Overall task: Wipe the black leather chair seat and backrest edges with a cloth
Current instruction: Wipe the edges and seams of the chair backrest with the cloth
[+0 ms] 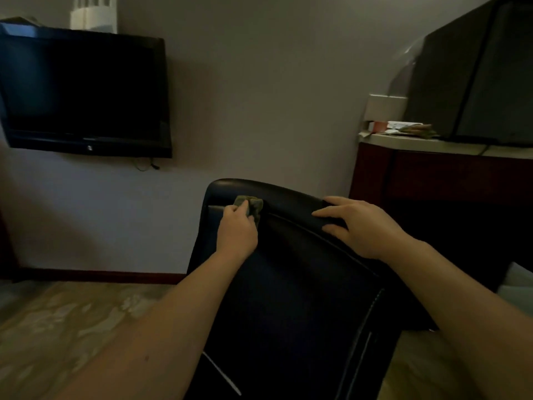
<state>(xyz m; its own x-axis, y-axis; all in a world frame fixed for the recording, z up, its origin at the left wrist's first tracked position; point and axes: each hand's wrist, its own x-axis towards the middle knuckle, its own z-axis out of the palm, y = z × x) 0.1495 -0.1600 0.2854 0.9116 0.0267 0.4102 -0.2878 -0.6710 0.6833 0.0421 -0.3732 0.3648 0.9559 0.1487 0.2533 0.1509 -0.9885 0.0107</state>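
Two hands were on the black leather chair, both up at the top of its backrest. The left hand gripped a small olive-green cloth, fingers curled round the wad & pressing it against the leather just below the top edge, toward the backrest's left corner. The right hand held nothing: fingers straight & spread, thumb apart, lying flat over the top edge further right, w/ the fingertips pointing toward the cloth. The hands were near each other but apart, a stretch of bare leather btwn them. The chair stood on a pale patterned floor, close to a grey wall. A flat TV hung on that wall to the left, screen dark, a cable dangling under it. At right, a red-brown cabinet w/ a pale worktop carried a big dark box-like appliance & some small papers or packets, too blurred to ID
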